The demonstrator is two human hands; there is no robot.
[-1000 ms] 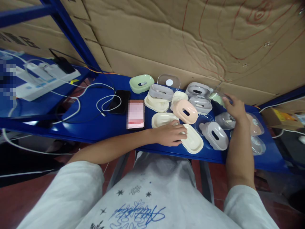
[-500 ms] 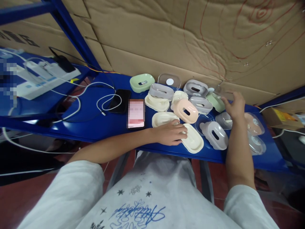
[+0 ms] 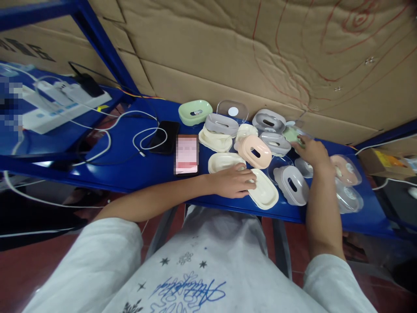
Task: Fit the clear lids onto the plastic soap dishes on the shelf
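Note:
My left hand (image 3: 235,180) rests on two cream dishes near the front edge, its fingers spread over the left one (image 3: 223,161) and touching the edge of the right one (image 3: 265,191). At the right rear, my right hand (image 3: 311,151) reaches over a green dish (image 3: 291,134), its fingertips at the dish's right side; whether it grips the dish is unclear. Between my hands lie a peach dish (image 3: 254,151), a grey dish (image 3: 274,143) and a lilac dish (image 3: 293,184). A grey dish (image 3: 269,121) sits behind them.
The blue table (image 3: 114,152) bears a lit phone (image 3: 186,154), a dark phone (image 3: 165,137) with a white cable, and a green dish (image 3: 195,112). Clear lids and a peach dish (image 3: 345,169) lie at right. Cardboard (image 3: 202,52) stands behind; a power strip (image 3: 65,113) is at left.
My right hand has moved left and down onto the green dish. The lilac dish near my right forearm has shifted slightly left. My left hand has stayed in place.

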